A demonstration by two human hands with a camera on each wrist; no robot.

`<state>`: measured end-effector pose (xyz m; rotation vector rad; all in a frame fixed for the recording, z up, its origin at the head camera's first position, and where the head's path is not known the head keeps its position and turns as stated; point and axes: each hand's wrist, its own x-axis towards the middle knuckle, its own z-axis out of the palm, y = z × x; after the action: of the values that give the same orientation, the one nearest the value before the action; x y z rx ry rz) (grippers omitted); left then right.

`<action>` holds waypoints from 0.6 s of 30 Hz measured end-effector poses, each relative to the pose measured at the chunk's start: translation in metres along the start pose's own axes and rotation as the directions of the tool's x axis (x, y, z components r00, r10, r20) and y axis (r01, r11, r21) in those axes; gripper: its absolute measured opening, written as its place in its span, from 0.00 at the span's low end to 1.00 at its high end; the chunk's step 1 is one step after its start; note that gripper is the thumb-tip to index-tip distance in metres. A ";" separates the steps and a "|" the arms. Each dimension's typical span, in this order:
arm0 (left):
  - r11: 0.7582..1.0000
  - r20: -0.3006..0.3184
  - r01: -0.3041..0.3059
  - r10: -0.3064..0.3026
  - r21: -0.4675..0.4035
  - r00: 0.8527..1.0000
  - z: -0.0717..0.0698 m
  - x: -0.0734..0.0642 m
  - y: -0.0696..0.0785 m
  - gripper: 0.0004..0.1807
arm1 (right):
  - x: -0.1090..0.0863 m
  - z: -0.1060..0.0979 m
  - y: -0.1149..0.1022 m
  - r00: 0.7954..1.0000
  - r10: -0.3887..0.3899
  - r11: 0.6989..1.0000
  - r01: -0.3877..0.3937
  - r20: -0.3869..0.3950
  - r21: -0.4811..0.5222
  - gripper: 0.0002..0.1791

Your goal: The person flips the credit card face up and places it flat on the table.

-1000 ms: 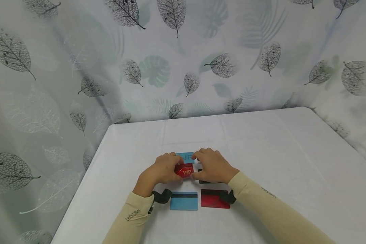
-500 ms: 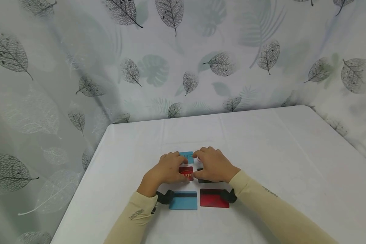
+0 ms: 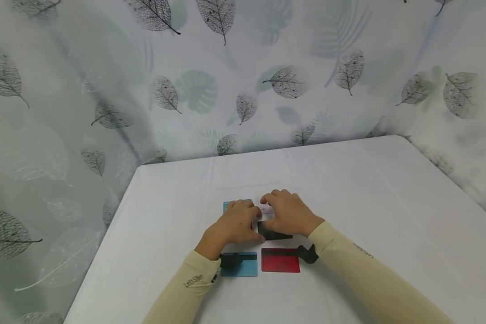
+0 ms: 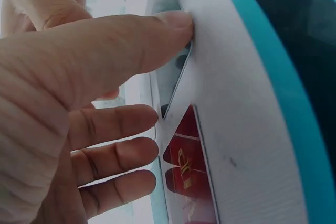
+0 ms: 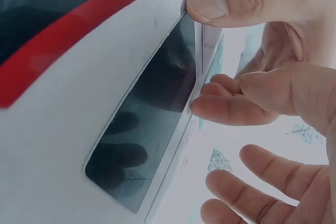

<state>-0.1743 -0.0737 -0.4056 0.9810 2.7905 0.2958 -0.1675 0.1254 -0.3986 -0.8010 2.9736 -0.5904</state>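
Note:
A glossy black card [image 3: 275, 231] lies flat in the middle row of cards. My left hand [image 3: 236, 223] holds it at its left end, thumb at the near corner and a fingertip at the far edge, as the right wrist view shows. Under that hand, mostly hidden in the head view, is a red card with gold letters [image 4: 191, 182]. My right hand [image 3: 289, 213] hovers over the far side of the black card [image 5: 157, 82], its fingers spread and bent, apart from the card. Behind it a pale card [image 3: 266, 209] is partly covered.
Nearer to me lie a light blue card with a dark stripe [image 3: 245, 268] and a red striped card [image 3: 280, 264]. Another blue card [image 3: 227, 204] shows at the back left. The white table [image 3: 348, 189] ends at a leaf-patterned curtain [image 3: 247, 67].
My left hand has let go of the red VIP card, now lying in the middle row, and has moved right to the black card. The right hand has barely moved.

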 end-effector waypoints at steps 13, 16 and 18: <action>1.000 0.032 0.009 -0.010 0.012 0.999 0.002 0.002 0.006 0.21 | -0.007 -0.003 0.005 0.995 0.059 0.998 -0.059 0.075 -0.005 0.24; 1.000 0.021 0.009 -0.009 0.012 1.000 0.003 0.002 0.006 0.21 | -0.009 -0.002 0.006 0.993 0.071 0.997 -0.072 0.097 -0.001 0.22; 1.000 0.011 0.005 -0.005 0.006 1.000 0.003 0.002 0.006 0.22 | -0.009 -0.002 0.007 0.992 0.075 0.997 -0.076 0.105 0.002 0.20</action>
<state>-0.1712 -0.0675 -0.4073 0.9733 2.7854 0.2806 -0.1631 0.1365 -0.4001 -0.6923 2.8907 -0.5358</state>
